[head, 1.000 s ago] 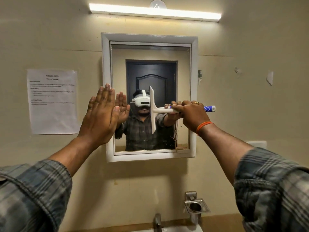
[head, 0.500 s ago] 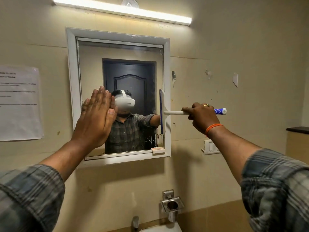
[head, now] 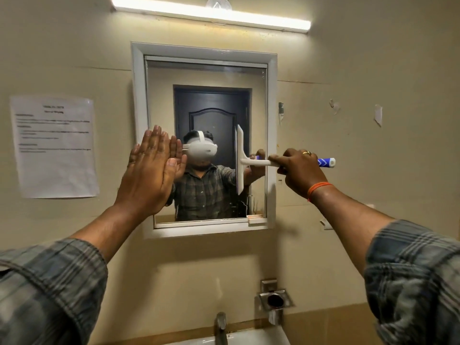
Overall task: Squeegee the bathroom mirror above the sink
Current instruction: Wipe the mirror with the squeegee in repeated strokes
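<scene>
White plastic T-shaped squeegee (head: 241, 162) held upright against the white-framed rectangular glass mirror (head: 224, 78).
Its blue-tipped handle is gripped by the right hand (head: 300, 171); the left hand (head: 149, 170) is pressed flat, fingers extended.

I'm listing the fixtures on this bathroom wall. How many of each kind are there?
Framed mirror: 1
Tube light: 1
Paper notice: 1
Metal cup holder: 1
Tap: 1
Total: 5
</scene>
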